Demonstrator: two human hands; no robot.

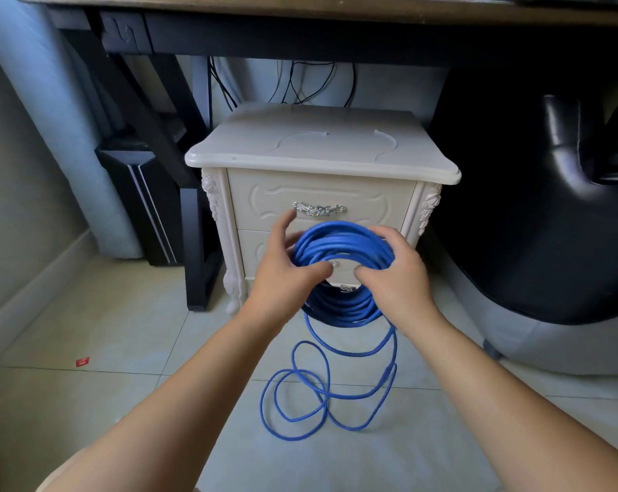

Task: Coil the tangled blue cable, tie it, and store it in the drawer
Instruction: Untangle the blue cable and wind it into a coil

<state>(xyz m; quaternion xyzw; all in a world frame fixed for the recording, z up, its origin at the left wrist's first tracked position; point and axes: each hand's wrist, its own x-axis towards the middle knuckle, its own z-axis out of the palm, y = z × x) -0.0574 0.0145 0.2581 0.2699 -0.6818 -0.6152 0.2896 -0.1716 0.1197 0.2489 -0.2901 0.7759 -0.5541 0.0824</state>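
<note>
Before the cream carved nightstand [321, 147], the left hand [282, 275] and right hand [396, 278] hold the coiled blue cable [339, 243] — fingers curled round its loops.

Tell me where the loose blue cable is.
Head view, centre: loose cable on floor tiles, below the coil between left hand and right hand, before the nightstand.

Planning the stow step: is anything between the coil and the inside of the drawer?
Yes. The drawer is shut, its front facing the coil. The left hand and right hand both hold the coil.
</note>
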